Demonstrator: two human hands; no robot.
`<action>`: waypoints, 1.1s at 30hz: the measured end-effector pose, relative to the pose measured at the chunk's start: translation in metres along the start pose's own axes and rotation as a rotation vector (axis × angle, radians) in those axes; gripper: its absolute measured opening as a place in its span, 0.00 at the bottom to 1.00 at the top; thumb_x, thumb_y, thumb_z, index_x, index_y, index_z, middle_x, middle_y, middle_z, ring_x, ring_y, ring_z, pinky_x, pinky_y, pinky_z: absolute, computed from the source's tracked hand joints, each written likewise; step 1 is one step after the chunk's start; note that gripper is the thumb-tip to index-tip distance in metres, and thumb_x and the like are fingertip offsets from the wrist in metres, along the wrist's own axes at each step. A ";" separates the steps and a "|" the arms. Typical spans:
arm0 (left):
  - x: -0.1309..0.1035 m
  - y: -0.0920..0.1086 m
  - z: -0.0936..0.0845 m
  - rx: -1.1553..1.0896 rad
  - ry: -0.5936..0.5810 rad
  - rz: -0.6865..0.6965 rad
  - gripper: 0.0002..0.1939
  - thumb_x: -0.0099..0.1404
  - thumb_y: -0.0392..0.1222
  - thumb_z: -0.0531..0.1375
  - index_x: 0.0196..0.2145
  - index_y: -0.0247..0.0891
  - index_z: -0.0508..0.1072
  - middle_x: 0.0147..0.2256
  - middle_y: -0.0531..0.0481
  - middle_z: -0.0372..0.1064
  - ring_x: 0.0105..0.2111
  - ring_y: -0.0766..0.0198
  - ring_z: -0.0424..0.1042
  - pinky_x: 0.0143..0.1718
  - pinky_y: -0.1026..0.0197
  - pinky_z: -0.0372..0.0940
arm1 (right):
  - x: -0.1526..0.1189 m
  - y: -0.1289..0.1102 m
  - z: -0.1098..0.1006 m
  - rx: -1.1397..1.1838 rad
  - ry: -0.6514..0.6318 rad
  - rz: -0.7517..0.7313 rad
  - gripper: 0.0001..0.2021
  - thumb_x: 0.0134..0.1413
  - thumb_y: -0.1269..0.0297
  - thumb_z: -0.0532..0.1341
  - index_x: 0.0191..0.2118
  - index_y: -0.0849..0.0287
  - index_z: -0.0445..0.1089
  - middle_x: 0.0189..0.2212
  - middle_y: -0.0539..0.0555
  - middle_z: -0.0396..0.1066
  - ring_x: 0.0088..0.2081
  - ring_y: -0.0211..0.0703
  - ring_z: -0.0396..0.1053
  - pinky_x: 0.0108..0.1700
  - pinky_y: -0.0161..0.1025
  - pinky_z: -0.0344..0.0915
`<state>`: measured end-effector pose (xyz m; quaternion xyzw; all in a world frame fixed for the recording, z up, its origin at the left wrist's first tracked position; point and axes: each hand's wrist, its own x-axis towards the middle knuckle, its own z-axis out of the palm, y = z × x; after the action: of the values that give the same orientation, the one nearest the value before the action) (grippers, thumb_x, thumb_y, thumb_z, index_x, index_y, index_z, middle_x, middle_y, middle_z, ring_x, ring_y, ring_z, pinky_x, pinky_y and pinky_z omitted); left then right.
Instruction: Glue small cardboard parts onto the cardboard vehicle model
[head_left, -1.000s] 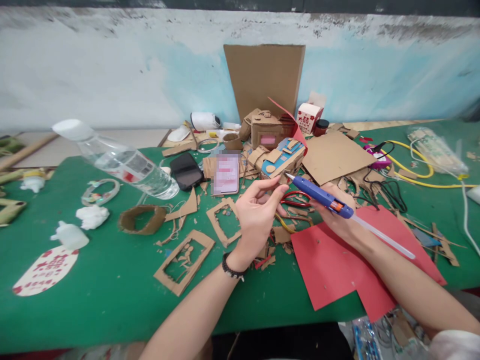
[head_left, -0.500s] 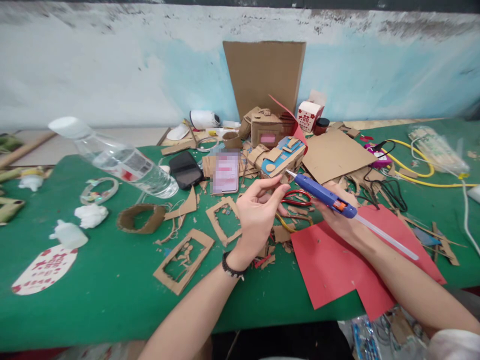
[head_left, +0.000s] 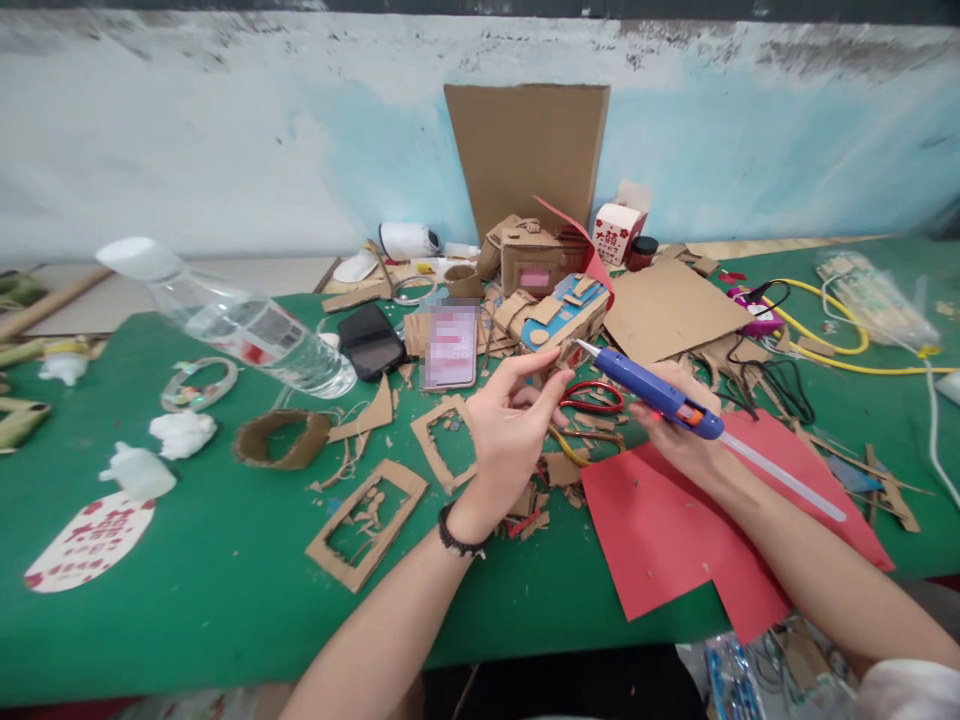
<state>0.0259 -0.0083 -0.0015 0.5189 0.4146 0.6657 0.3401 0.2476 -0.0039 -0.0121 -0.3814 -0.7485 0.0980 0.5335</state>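
My right hand [head_left: 679, 425] is wrapped round a blue glue gun [head_left: 649, 388], with a clear glue stick coming out of its back end. The gun's nozzle points left, towards my left hand [head_left: 517, 405]. That hand has its thumb and fingers brought together; whatever lies between them is too small or hidden to name. Behind the fingertips lies a blue and brown cardboard piece [head_left: 566, 315]. Red-handled scissors [head_left: 596, 397] rest on scraps between the hands. Red paper [head_left: 667, 530] lies under my right wrist.
A water bottle [head_left: 262, 330], a black phone [head_left: 371, 342] and a lit phone [head_left: 450, 347] stand or lie left of centre. Cardboard frames [head_left: 352, 570] are nearer. A cardboard sheet [head_left: 675, 310] and yellow cable [head_left: 862, 368] lie at the right.
The glue gun in my right hand has shifted slightly right, a little away from my left fingers. My left hand has moved slightly left.
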 end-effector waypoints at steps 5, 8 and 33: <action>0.001 -0.002 -0.006 0.181 -0.026 0.235 0.12 0.71 0.40 0.74 0.51 0.40 0.84 0.41 0.50 0.87 0.20 0.72 0.79 0.22 0.72 0.73 | 0.002 -0.001 -0.005 0.083 0.001 -0.056 0.09 0.69 0.53 0.70 0.48 0.50 0.78 0.39 0.54 0.82 0.37 0.49 0.81 0.38 0.44 0.77; 0.003 0.003 -0.010 0.314 -0.029 0.432 0.12 0.72 0.35 0.72 0.52 0.39 0.83 0.50 0.47 0.87 0.22 0.73 0.80 0.24 0.72 0.75 | 0.001 0.002 -0.007 0.120 -0.001 -0.076 0.10 0.70 0.50 0.69 0.47 0.49 0.78 0.37 0.52 0.81 0.35 0.47 0.79 0.36 0.43 0.75; 0.008 0.009 -0.023 0.629 -0.119 0.786 0.17 0.77 0.33 0.67 0.60 0.44 0.81 0.56 0.45 0.84 0.52 0.56 0.87 0.51 0.59 0.83 | -0.002 0.004 -0.013 0.075 -0.020 0.002 0.14 0.66 0.48 0.71 0.37 0.50 0.73 0.28 0.48 0.76 0.26 0.42 0.71 0.29 0.40 0.67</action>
<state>0.0012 -0.0099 0.0076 0.7502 0.3484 0.5554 -0.0857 0.2610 -0.0061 -0.0102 -0.3607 -0.7494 0.1303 0.5398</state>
